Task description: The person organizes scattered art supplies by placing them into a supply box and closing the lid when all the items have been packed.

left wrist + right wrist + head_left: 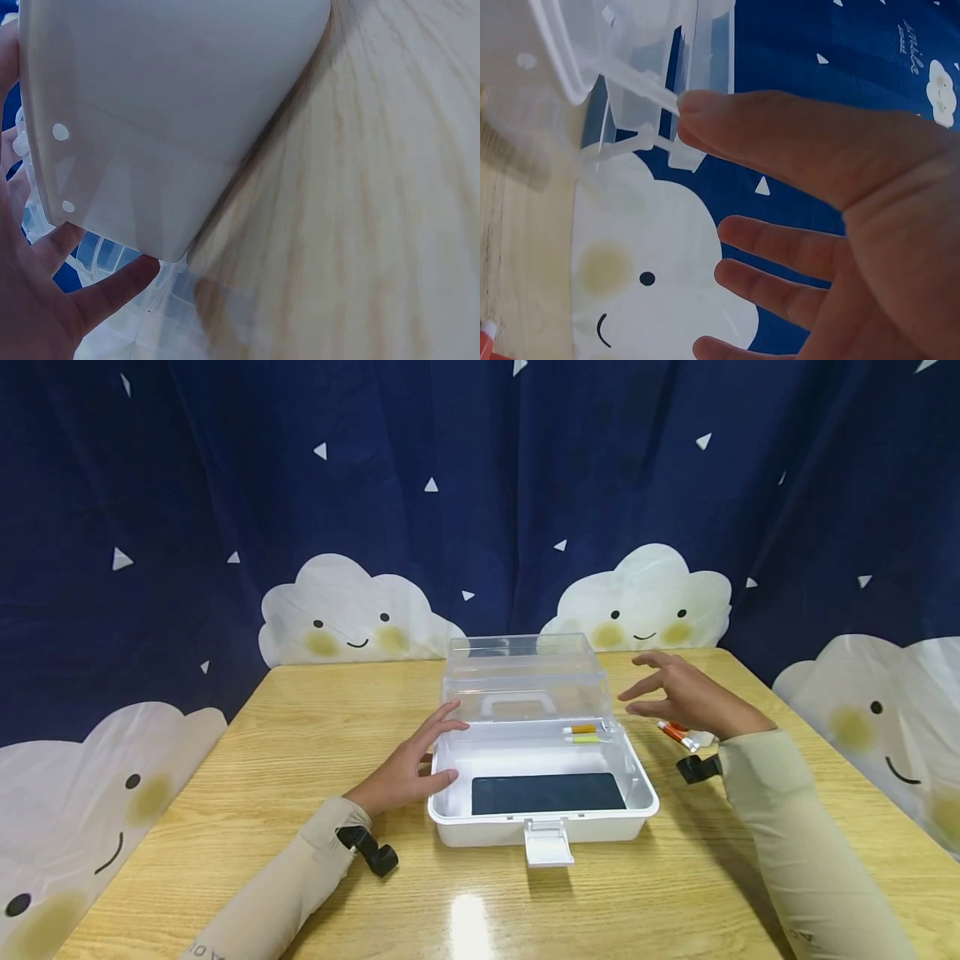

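Note:
A white plastic storage box (480,833) with a clear lid (521,672) tipped back stands on the table. My left hand (408,770) rests at its left side, fingers spread and touching the rim; in the left wrist view they lie along the box's end wall (180,112). A dark flat rectangle (547,794) lies inside on the box floor. Along the back sit a small orange-and-white stick (581,729) and a yellow-green one (583,739). My right hand (678,693) hovers right of the lid, fingers apart, holding nothing.
Several red-orange sticks with white ends (675,736) lie on the wooden table (337,727) beneath the right hand. The box's front latch (547,843) hangs folded down. A dark blue curtain (480,485) with cloud shapes surrounds the table's back and sides.

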The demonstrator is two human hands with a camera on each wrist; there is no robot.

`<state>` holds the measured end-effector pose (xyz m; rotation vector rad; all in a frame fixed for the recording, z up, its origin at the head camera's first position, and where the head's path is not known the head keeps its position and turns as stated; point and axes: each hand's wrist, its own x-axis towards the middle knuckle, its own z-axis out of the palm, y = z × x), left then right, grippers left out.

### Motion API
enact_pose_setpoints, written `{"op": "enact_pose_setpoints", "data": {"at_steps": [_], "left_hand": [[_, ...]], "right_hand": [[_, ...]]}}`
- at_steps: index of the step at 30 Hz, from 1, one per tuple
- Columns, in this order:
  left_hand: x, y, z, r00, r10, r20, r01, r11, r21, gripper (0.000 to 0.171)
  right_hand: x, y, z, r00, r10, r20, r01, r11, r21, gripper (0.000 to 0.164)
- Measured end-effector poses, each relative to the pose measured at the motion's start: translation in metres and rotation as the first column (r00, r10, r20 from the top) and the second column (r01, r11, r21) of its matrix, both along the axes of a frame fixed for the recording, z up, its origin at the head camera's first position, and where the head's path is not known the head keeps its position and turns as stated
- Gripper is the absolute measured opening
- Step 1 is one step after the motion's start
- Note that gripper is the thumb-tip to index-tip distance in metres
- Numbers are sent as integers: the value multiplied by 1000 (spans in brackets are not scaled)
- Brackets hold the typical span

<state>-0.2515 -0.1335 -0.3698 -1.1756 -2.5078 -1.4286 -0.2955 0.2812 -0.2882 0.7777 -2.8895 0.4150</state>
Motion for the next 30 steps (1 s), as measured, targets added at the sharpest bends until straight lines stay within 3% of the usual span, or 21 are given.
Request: {"op": "enact_pose_setpoints", "data": {"at_steps": [17, 30], "left_hand": [[2, 0, 2, 1000, 2, 16, -2, 1000, -3, 59], [1, -1, 5, 1000, -5, -16, 5, 1000, -24, 59]], "right_hand": [[-8, 13, -7, 997, -55, 61, 53, 998, 22, 25], [-10, 20, -7, 995, -71, 70, 68, 997, 42, 29]]}}
